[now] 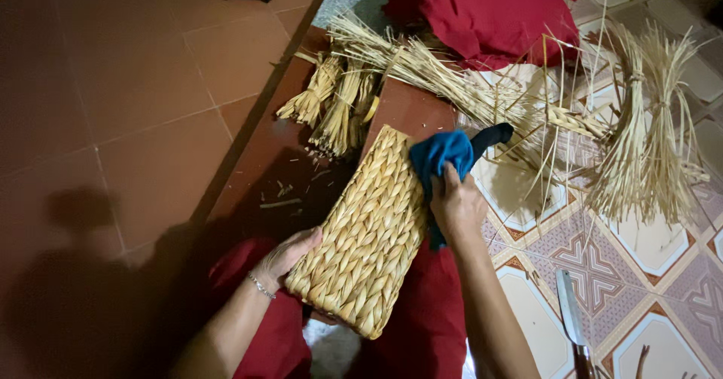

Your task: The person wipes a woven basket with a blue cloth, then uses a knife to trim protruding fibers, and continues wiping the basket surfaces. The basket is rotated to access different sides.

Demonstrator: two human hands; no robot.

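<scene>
From the head camera, the right hand (456, 204) is closed in a fist around a blue cloth (440, 155), pressing it against the upper right edge of a woven straw mat (367, 236). The left hand (290, 253), a thin bracelet at its wrist, lies loosely open, fingers cupped on the mat's lower left edge. The mat is a thick rectangle of plaited golden fibre, resting tilted on the person's red-clad lap. Loose dry straw bundles (340, 100) lie on the floor beyond it, near a red cloth bundle (482, 13). A knife (570, 319) rests on patterned tiles.
</scene>
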